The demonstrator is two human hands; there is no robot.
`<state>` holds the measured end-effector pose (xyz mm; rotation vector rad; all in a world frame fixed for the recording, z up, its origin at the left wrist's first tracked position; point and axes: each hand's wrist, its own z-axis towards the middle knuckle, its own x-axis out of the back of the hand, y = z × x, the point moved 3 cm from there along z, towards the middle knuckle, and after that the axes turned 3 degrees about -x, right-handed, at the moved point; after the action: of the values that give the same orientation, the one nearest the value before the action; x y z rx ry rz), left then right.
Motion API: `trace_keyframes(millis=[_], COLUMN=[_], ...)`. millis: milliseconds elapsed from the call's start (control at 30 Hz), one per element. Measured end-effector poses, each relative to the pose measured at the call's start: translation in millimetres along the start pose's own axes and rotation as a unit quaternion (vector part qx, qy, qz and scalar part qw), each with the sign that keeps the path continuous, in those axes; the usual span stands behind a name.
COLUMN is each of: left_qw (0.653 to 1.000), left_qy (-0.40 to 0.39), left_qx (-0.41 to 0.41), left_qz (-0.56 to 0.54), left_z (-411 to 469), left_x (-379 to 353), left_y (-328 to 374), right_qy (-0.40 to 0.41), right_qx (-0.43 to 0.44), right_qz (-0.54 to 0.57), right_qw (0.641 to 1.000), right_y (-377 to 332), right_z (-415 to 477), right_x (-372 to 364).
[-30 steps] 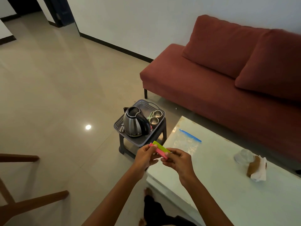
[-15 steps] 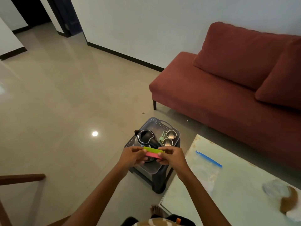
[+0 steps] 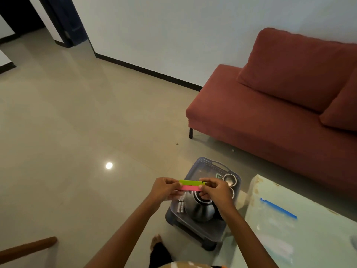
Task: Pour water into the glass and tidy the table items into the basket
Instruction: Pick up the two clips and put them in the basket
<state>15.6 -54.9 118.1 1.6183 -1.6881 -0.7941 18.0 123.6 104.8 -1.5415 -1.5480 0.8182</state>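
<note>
- Landmark: grey perforated basket (image 3: 204, 164), resting on a low dark stool (image 3: 195, 232) on the tiled floor (image 3: 77, 122).
- Held above the basket's near-left part: two flat clips stacked edge to edge, green clip (image 3: 191, 182) on top, pink clip (image 3: 190, 188) beneath, both lying level and sideways.
- Left hand (image 3: 164, 189) closed in a pinch on the left ends of the pair, fingers curled round them.
- Right hand (image 3: 216, 189) likewise closed in a pinch on the right ends, thumb under, fingertips on top.
- Inside the basket: steel kettle (image 3: 201, 208) toward the near side, partly hidden by the right hand and wrist.
- Inside, at the far-right corner: steel cup (image 3: 230, 179) standing upright; a second cup just nearer, mostly hidden behind the right hand.
- Inside, along the left wall beside the kettle: a few small pale stick-like pieces (image 3: 180, 206), too blurred to identify.
- Just right of the basket: white table (image 3: 309, 248), its near-left corner close to the basket's rim.
- On that table, well right of the basket: clear zip bag with a blue seal strip (image 3: 278, 208), lying flat.
- Beyond the basket, against the wall: red sofa (image 3: 270, 113).
- Far left of the basket, at the lower edge: a brown wooden rail (image 3: 27, 247).
</note>
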Motion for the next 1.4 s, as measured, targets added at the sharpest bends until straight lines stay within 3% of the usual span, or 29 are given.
trace_keyframes(millis=[267,467,1100,1400], left_qw=[0.998,0.995,0.993,0.996], left_qy=[-0.066,-0.099,-0.09,-0.044], left_qx=[0.002,0.012,-0.004,0.036], left_qz=[-0.012,-0.015,0.075,0.069], left_z=[49,63,107,141], left_x=[58,65,36,1], left_y=[19,16,40,45], right_qy=[0.122,0.16,0.152,0.1], right_qx=[0.037,0.028,0.013,-0.055], right_qz=[0.024,0.034,-0.022,-0.162], right_qw=[0.992,0.986,0.988,0.98], right_y=[-20,-19,-26,10], right_z=[20,21,89,177], right_x=[-64,-75,-35,15])
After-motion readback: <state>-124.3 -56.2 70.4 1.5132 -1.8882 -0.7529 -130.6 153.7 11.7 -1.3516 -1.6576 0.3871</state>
